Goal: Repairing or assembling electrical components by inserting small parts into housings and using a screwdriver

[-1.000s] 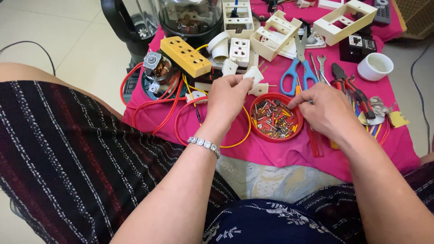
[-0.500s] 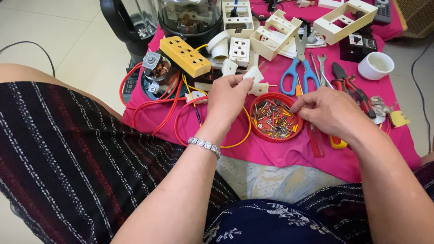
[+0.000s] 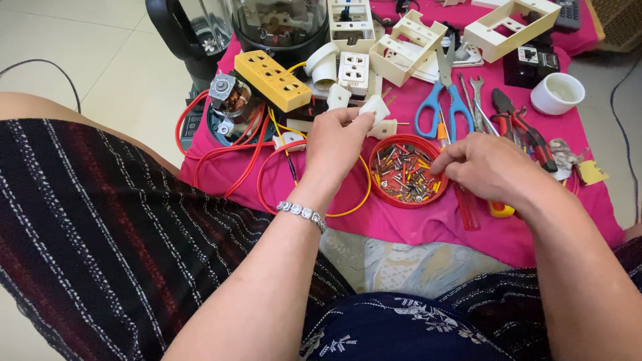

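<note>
My left hand (image 3: 338,144) pinches a small white plug part (image 3: 372,107) above the pink cloth (image 3: 414,224). A second white plug piece (image 3: 386,127) lies just to its right. My right hand (image 3: 491,167) rests at the right rim of a red round lid (image 3: 408,199) filled with several small screws; its fingertips dip toward the screws, and I cannot tell whether they grip one. A red-handled screwdriver (image 3: 466,208) lies under that hand.
Yellow power strip (image 3: 274,80), white sockets (image 3: 354,72), white casings (image 3: 511,27), blue scissors (image 3: 441,103), pliers (image 3: 521,127), white cup (image 3: 558,93), small motor (image 3: 231,100) with red wires (image 3: 267,177), and a dark blender base (image 3: 187,33) crowd the cloth.
My left hand has lifted the white plug part slightly up and right. My right hand has slid left from the screwdriver toward the lid of screws.
</note>
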